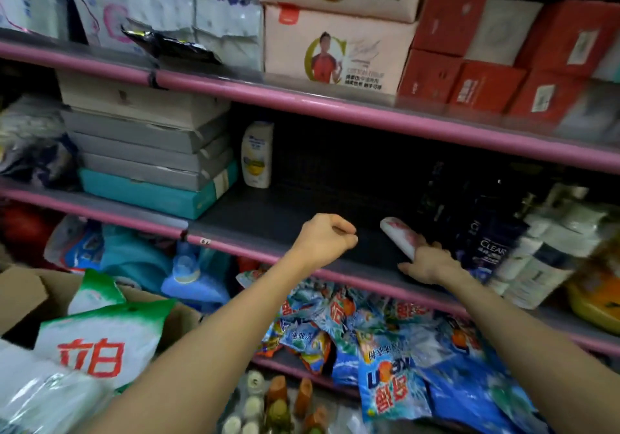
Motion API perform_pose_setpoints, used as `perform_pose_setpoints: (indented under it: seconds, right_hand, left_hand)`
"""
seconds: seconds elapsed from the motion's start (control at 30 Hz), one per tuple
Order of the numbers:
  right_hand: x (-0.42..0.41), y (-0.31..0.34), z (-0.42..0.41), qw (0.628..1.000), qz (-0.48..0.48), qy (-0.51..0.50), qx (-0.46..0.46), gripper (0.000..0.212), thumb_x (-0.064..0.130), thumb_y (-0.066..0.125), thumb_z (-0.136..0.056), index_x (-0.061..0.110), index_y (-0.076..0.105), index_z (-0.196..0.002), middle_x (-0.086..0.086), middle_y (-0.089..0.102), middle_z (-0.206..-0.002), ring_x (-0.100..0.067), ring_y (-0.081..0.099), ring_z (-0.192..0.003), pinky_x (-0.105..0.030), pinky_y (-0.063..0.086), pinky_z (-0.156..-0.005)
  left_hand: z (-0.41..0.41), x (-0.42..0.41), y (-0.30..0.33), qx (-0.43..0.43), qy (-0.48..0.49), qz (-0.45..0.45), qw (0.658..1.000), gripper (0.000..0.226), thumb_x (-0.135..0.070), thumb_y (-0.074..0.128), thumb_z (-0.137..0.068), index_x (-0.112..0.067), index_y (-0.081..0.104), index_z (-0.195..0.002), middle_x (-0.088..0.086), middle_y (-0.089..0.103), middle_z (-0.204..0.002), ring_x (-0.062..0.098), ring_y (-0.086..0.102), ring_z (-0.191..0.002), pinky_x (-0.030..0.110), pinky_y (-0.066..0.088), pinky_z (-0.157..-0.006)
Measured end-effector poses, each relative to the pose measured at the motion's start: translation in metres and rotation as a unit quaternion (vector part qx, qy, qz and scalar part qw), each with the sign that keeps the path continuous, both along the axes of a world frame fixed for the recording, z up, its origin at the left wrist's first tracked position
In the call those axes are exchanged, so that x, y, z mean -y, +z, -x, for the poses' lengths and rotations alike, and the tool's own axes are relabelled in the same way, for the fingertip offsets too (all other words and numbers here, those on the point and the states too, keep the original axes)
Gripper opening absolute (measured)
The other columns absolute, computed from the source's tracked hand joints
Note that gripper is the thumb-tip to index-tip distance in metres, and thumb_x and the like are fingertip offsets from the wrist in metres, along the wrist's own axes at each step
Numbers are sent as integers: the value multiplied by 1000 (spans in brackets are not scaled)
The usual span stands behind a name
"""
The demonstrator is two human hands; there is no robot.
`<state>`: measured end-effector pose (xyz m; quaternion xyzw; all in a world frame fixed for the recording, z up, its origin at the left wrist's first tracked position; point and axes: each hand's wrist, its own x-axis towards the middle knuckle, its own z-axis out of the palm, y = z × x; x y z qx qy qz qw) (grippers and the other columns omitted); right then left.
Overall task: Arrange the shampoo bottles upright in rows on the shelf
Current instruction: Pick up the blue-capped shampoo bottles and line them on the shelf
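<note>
Reaching over the pink front edge of the middle shelf (275,219), both hands are above its dark board. The left hand (327,239) is curled into a loose fist and holds nothing; it hangs near the middle of the shelf, apart from every bottle. The right hand (427,261) is lower and more to the right, and its fingers hold a white and red bottle (397,235) by one end. This bottle is tilted, almost lying, with its free end pointing up and to the left; I cannot tell if it touches the board.

One white shampoo bottle (257,153) with a yellow label stands upright at the back left of the same shelf, just beside a stack of flat grey boxes (147,138) that sits on a teal box (157,192). At the right side of the shelf, close to the right hand, a dark bottle marked CLEAR (489,242) stands upright, and next to it there are white bottles (543,259), blurred.

On the upper shelf are pink cartons (339,54) and red boxes (486,85). Below the middle shelf lie many blue detergent bags (396,366), and at the lower left a white and green bag (100,343) with red characters
</note>
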<state>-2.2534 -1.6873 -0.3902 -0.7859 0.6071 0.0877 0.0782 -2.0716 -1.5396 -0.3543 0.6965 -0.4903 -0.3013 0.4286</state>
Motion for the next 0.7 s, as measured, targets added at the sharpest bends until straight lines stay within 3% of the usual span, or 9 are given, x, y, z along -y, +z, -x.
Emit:
perform_pose_setpoints:
  seconds: [0.13,0.2,0.27,0.33,0.4,0.5,0.6,0.7]
  right_hand:
    - [-2,-9,6,999,41,-30,17,87,45,63,-83,12,14,-147,-21,46,-135,-38,49,-122,-38,46,-94]
    - [-7,-8,2,993,10,-50,104,78,37,65,-83,9,24,-143,-20,51,-130,-37,54,-115,-37,49,-89]
    - [-15,3,-8,965,-58,-91,239,65,28,65,-82,4,38,-136,-18,55,-120,-34,57,-102,-34,49,-79]
    - [-27,19,-15,881,-174,-145,415,54,17,65,-81,-1,46,-129,-19,54,-111,-31,57,-88,-35,54,-65]
    - [-43,43,-15,792,-278,-181,512,50,14,65,-80,0,49,-125,-25,56,-110,-34,60,-87,-33,57,-52]
    - [-75,83,-3,697,-444,-174,536,45,15,68,-74,-1,54,-113,-30,62,-98,-35,63,-86,-26,54,-44]
    - [-107,109,11,606,-583,-147,521,53,16,70,-65,-1,55,-112,-35,63,-95,-34,64,-65,-23,50,-37]
    - [-130,118,20,581,-629,-112,504,69,18,72,-65,3,48,-128,-37,59,-102,-29,58,-51,-24,49,-34]
  left_hand:
    - [11,-13,-14,19,-11,-2,1000,24,-20,65,-87,-18,67,-111,-3,68,-106,4,60,-93,5,42,-69]
    - [14,-19,-20,34,-14,-5,999,29,-20,64,-88,-17,64,-117,-2,66,-113,8,61,-101,14,48,-80]
    - [17,-25,-25,75,-21,-15,997,41,-20,64,-88,-16,55,-128,0,60,-126,13,56,-113,23,47,-93]
    - [20,-26,-31,133,-24,-9,991,57,-20,64,-88,-16,41,-140,2,48,-139,17,48,-125,26,40,-101]
    - [24,-27,-34,166,-33,9,986,73,-19,65,-87,-18,26,-148,3,33,-150,20,37,-135,29,34,-107]
    - [31,-30,-34,196,-30,62,978,89,-21,70,-82,-21,13,-151,-1,18,-156,20,22,-142,34,26,-114]
    - [33,-42,-26,291,33,145,945,87,-32,70,-77,-24,22,-149,-4,25,-154,20,18,-144,45,17,-117]
    - [31,-62,-15,315,48,243,916,61,-32,66,-78,-22,47,-135,-4,50,-139,19,35,-136,52,21,-114]
